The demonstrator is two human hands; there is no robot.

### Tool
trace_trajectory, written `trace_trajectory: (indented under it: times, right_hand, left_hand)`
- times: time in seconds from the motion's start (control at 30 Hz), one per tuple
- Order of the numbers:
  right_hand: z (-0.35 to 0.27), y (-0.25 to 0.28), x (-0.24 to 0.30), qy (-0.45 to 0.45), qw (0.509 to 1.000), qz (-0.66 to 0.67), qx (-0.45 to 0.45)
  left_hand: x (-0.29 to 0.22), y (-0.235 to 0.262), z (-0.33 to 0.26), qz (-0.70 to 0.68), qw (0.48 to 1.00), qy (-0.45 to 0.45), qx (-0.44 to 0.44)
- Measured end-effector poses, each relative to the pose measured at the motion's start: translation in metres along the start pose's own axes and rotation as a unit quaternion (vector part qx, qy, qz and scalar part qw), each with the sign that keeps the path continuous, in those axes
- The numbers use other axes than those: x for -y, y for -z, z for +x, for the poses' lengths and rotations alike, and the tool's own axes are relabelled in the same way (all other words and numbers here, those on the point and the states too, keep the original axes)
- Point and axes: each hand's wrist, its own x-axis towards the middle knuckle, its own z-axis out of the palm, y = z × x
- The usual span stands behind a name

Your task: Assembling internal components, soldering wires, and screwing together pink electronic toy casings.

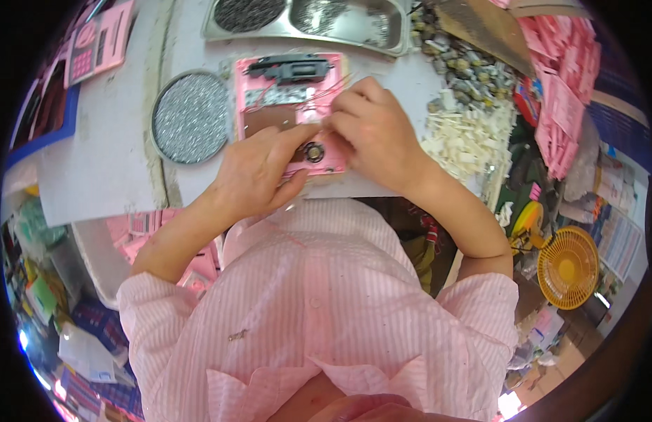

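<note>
A pink plastic casing (331,166) lies on the table in front of me, inner side up. In it sit a black module (289,68), a brown board (267,119), thin red wires (330,92) and a round metal part (314,152). My left hand (259,167) holds the casing, thumb by its near edge and index finger stretched over its middle. Bent over the casing's right side, my right hand (379,133) has its fingertips pinched close to the left index tip. Whatever is between those fingertips is too small to make out.
Left of the casing stands a round tray (192,118) of small metal pieces. A steel tray (400,32) with dark small parts is at the back. White plastic pieces (470,137), small metallic parts (474,74) and pink bundles (561,91) lie right. A yellow fan (568,267) stands lower right.
</note>
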Motion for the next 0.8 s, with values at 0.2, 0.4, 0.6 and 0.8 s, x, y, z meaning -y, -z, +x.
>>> trace_trajectory:
  times: [0.2, 0.4, 0.6, 0.8]
  right_hand:
    - [-0.023, 0.05, -0.057, -0.147, 0.971, 0.182, -0.05]
    - [-0.033, 0.084, -0.12, -0.279, 0.926, -0.229, -0.107]
    - [-0.015, 0.055, -0.127, -0.232, 0.895, -0.36, -0.126]
    - [-0.025, 0.053, -0.136, -0.164, 0.911, -0.34, -0.165]
  left_hand:
    - [-0.002, 0.003, -0.002, 0.012, 0.997, -0.066, 0.036]
    - [-0.002, 0.011, 0.008, -0.031, 0.994, -0.059, 0.084]
    - [-0.003, 0.009, 0.022, -0.07, 0.994, -0.077, 0.026]
    - [-0.007, 0.018, 0.08, -0.078, 0.997, -0.005, 0.009]
